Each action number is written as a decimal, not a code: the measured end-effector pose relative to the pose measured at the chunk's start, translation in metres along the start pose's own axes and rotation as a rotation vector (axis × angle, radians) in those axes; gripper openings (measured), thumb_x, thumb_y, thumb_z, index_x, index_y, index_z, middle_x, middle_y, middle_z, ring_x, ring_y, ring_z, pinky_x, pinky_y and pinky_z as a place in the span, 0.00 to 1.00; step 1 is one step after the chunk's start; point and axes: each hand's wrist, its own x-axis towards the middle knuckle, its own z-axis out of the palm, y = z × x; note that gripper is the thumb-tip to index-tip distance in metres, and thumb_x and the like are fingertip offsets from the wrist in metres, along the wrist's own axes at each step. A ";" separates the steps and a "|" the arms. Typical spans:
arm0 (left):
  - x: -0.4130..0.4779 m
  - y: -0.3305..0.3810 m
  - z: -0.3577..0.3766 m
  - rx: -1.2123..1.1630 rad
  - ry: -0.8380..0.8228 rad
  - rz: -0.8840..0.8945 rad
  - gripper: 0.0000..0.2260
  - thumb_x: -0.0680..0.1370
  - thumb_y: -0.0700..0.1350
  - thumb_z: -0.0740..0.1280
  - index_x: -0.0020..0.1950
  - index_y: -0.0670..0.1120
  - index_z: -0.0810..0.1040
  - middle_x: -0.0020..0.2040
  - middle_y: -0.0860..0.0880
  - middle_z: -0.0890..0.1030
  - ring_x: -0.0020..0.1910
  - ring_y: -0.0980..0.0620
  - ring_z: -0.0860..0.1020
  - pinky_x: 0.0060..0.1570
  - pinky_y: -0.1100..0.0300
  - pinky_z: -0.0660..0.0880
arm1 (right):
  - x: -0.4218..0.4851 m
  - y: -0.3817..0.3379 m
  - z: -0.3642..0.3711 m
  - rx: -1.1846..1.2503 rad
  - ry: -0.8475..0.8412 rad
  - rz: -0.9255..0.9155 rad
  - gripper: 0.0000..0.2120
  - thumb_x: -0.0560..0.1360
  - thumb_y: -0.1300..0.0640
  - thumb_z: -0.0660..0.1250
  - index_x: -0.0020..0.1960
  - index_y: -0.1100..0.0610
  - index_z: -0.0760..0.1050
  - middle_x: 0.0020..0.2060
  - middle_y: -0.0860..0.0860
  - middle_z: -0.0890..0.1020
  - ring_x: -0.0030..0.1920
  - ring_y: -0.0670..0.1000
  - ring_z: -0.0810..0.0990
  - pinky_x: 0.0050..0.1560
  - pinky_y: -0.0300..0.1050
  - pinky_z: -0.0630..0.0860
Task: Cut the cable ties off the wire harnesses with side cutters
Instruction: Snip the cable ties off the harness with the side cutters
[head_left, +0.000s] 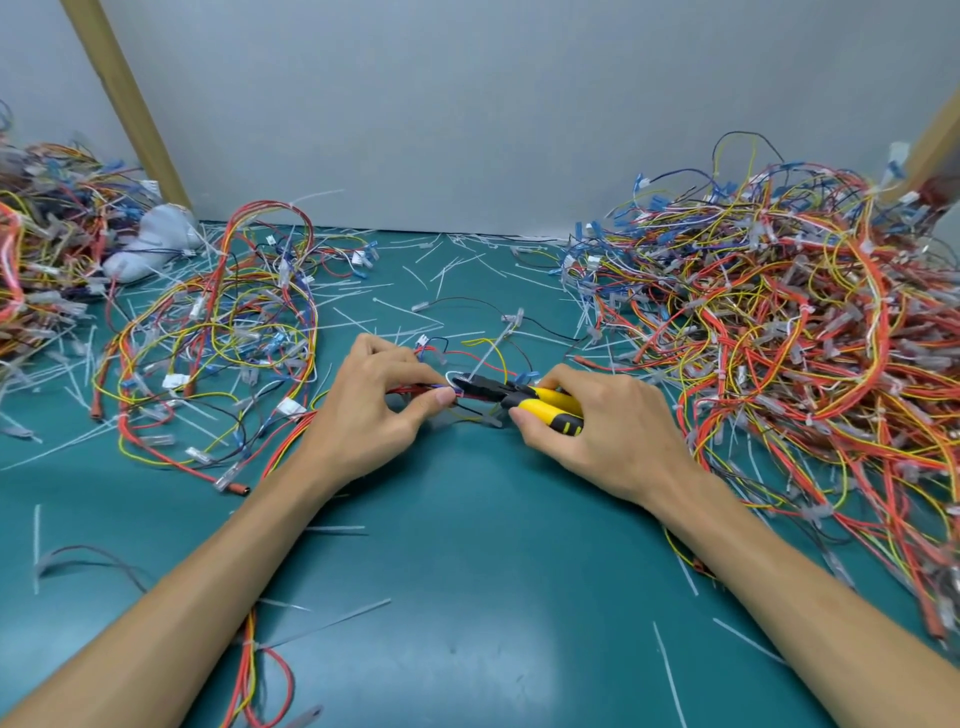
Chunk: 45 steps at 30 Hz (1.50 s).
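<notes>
Beneath the side cutters (530, 397) lies a green mat (467, 597); the frame cuts off its near and side edges. Beyond the cutters, a grey wall (467, 104) closes off the back of the mat.

Right of the cutters, a large heap of harnesses (779, 322) in red, yellow, blue and white wire runs off the frame edge. Single ties inside it are hard to make out. Far left of the cutters, a second heap (47, 234) is cut off in the same way. Between that heap and the cutters, a looser spread of wires (223, 332) lies on the mat. Behind the spread sits a grey cloth (156, 239), partly covered by wires. A wooden strut (130, 104) leans against the wall above the cloth.

Near and left of the cutters, a red and yellow wire bundle (249, 649) passes under the left forearm and is partly hidden.

The left hand (374, 415) pinches a thin harness (415, 388) between thumb and fingers, just left of the cutters' tip. The right hand (613, 431) has its fingers curled round the yellow handles and covers most of them.

The black nose of the cutters meets a white cable tie (488, 353) looped round the held harness; the tie's tail points up and away. Whether the blades have closed cannot be told.

Cut white ties (441, 275) lie scattered over the mat on all sides of the cutters.
</notes>
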 end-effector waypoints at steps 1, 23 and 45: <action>0.000 0.000 0.000 0.005 0.000 0.000 0.02 0.74 0.46 0.73 0.45 0.50 0.86 0.39 0.58 0.79 0.50 0.51 0.69 0.49 0.72 0.64 | 0.000 0.000 0.000 -0.002 0.004 -0.008 0.20 0.72 0.32 0.59 0.46 0.47 0.74 0.34 0.45 0.77 0.38 0.50 0.76 0.35 0.45 0.70; 0.000 -0.001 -0.001 -0.033 -0.070 -0.063 0.03 0.75 0.45 0.72 0.44 0.53 0.84 0.40 0.59 0.78 0.51 0.54 0.68 0.50 0.75 0.62 | 0.000 -0.001 -0.002 0.038 -0.014 -0.012 0.16 0.73 0.35 0.63 0.49 0.47 0.74 0.38 0.45 0.78 0.40 0.49 0.77 0.38 0.47 0.72; 0.000 0.006 -0.002 -0.212 -0.013 -0.059 0.14 0.75 0.42 0.73 0.40 0.63 0.77 0.41 0.59 0.80 0.50 0.56 0.71 0.51 0.72 0.64 | 0.001 -0.003 -0.004 0.281 -0.078 0.000 0.15 0.74 0.36 0.62 0.48 0.47 0.74 0.35 0.43 0.77 0.38 0.48 0.75 0.41 0.48 0.73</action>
